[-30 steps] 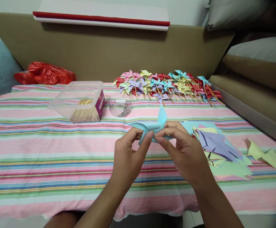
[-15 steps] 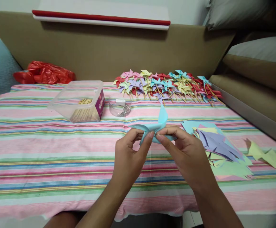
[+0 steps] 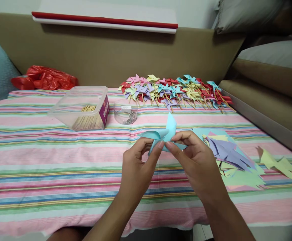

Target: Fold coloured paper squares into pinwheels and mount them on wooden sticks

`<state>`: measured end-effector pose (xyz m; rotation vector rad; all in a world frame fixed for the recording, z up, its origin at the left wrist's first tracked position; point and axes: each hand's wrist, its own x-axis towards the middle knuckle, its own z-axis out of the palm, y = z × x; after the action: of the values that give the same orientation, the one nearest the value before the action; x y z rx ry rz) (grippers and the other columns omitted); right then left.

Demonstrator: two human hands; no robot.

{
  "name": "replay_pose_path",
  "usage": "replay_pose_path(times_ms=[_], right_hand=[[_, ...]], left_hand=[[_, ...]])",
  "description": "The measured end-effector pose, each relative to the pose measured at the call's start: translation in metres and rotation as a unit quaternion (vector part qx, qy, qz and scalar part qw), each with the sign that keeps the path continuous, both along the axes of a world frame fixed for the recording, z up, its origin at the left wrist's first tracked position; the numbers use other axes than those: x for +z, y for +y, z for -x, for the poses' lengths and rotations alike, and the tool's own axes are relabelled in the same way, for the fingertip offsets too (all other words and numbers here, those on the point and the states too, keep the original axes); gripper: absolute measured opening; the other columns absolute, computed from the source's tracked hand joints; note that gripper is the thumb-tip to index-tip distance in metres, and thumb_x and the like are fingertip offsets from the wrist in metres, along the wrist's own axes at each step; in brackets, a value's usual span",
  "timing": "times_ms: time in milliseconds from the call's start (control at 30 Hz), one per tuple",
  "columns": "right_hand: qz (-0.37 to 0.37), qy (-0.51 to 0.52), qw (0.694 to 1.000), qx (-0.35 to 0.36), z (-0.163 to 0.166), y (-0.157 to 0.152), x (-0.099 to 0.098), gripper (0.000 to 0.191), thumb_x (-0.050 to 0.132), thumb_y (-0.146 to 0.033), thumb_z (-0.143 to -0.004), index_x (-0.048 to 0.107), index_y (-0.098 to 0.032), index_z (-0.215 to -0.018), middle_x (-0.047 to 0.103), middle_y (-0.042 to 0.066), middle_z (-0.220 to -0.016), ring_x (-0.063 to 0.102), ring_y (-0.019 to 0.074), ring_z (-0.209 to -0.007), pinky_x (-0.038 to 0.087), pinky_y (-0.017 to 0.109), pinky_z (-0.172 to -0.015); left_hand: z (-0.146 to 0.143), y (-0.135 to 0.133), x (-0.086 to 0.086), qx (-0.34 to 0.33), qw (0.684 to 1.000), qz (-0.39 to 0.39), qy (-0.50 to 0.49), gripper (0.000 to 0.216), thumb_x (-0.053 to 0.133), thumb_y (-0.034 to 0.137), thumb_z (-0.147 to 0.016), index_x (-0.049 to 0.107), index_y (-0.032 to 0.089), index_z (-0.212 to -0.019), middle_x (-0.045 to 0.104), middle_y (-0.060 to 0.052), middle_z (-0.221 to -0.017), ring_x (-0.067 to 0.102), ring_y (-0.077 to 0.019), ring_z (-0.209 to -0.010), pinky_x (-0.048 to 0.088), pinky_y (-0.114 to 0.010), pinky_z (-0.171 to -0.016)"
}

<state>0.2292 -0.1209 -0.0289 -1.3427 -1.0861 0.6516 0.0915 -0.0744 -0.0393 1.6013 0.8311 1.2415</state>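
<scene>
A light blue paper pinwheel (image 3: 166, 132), partly folded, is held above the striped cloth. My left hand (image 3: 137, 167) pinches its middle from the left with thumb and forefinger. My right hand (image 3: 196, 164) pinches the same spot from the right, fingers curled. One blue flap points up, another curls out to the left. The centre of the paper is hidden by my fingertips.
A row of finished pinwheels on sticks (image 3: 173, 90) lies at the back. A clear box of wooden sticks (image 3: 82, 108) and a small clear tub of pins (image 3: 126, 113) stand left of it. Cut coloured papers (image 3: 231, 157) lie at right. A red bag (image 3: 45, 77) sits far left.
Both hands stay pinched on the blue pinwheel and have barely shifted. The view has drifted slightly.
</scene>
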Motion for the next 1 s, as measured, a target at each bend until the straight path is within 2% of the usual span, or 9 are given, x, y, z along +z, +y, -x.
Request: replay_pose_path(times_ms=[100, 267, 333, 433, 567, 767, 1000], right_hand=[[-0.008, 0.036, 0.999, 0.005, 0.001, 0.0016, -0.0014, 0.02, 0.076, -0.035, -0.084, 0.062, -0.025, -0.095, 0.069, 0.001, -0.095, 0.066, 0.0174, -0.086, 0.051, 0.029, -0.07], [-0.031, 0.126, 0.99, 0.049, 0.002, 0.0027, -0.0012, 0.036, 0.078, -0.03, -0.083, 0.054, -0.027, -0.111, 0.073, 0.001, -0.103, 0.069, 0.0188, -0.099, 0.055, 0.033, -0.085], [-0.01, 0.109, 0.992, 0.061, 0.0006, 0.0019, -0.0006, 0.036, 0.075, -0.032, -0.085, 0.059, -0.027, -0.117, 0.074, 0.003, -0.108, 0.068, 0.0199, -0.103, 0.055, 0.035, -0.089], [0.022, 0.053, 0.996, 0.067, -0.0026, 0.0007, -0.0009, 0.026, 0.07, -0.038, -0.089, 0.069, -0.027, -0.113, 0.074, 0.004, -0.113, 0.067, 0.024, -0.11, 0.055, 0.04, -0.094], [0.034, 0.027, 0.997, 0.061, -0.0042, 0.0007, -0.0039, 0.026, 0.067, -0.043, -0.09, 0.071, -0.028, -0.111, 0.075, 0.003, -0.111, 0.067, 0.0278, -0.11, 0.057, 0.044, -0.09], [0.015, 0.054, 0.995, 0.077, -0.0017, 0.0031, -0.0093, 0.025, 0.066, -0.042, -0.091, 0.071, -0.027, -0.111, 0.075, 0.003, -0.11, 0.068, 0.0245, -0.104, 0.057, 0.04, -0.087], [0.021, 0.019, 0.998, 0.054, 0.0003, 0.0042, -0.0099, 0.024, 0.064, -0.045, -0.092, 0.071, -0.028, -0.108, 0.076, 0.003, -0.105, 0.07, 0.0257, -0.1, 0.059, 0.04, -0.08]], left_hand=[[-0.0001, 0.0005, 0.0015, 0.002, 1.0, -0.001, -0.002, 0.013, 0.069, 0.031, -0.091, 0.067, 0.021, -0.084, 0.069, 0.001, -0.077, 0.062, -0.0146, -0.074, 0.049, -0.026, -0.067], [0.0017, 0.0003, 0.0001, 0.022, 0.999, -0.007, 0.027, 0.017, 0.068, 0.033, -0.091, 0.065, 0.021, -0.08, 0.065, 0.002, -0.071, 0.055, -0.0129, -0.066, 0.045, -0.025, -0.063], [0.002, 0.0, -0.0016, 0.018, 0.999, -0.005, 0.029, 0.016, 0.068, 0.034, -0.092, 0.066, 0.021, -0.083, 0.068, 0.001, -0.074, 0.058, -0.0144, -0.07, 0.046, -0.027, -0.065], [0.0018, -0.0002, -0.0041, 0.013, 0.999, -0.006, 0.03, 0.014, 0.067, 0.034, -0.092, 0.068, 0.021, -0.087, 0.071, -0.001, -0.08, 0.063, -0.0169, -0.076, 0.048, -0.028, -0.069], [0.0014, 0.0005, -0.0053, 0.024, 0.998, -0.021, 0.05, 0.013, 0.067, 0.034, -0.092, 0.068, 0.022, -0.087, 0.074, -0.001, -0.082, 0.067, -0.0174, -0.077, 0.049, -0.029, -0.069], [0.0017, 0.002, -0.0064, 0.032, 0.993, -0.077, 0.078, 0.008, 0.065, 0.029, -0.094, 0.069, 0.023, -0.095, 0.075, -0.003, -0.093, 0.07, -0.0181, -0.086, 0.051, -0.029, -0.076], [0.0018, 0.0023, -0.0079, 0.02, 0.997, -0.047, 0.061, 0.01, 0.065, 0.03, -0.093, 0.071, 0.023, -0.099, 0.073, -0.003, -0.088, 0.07, -0.0199, -0.09, 0.053, -0.031, -0.081]])
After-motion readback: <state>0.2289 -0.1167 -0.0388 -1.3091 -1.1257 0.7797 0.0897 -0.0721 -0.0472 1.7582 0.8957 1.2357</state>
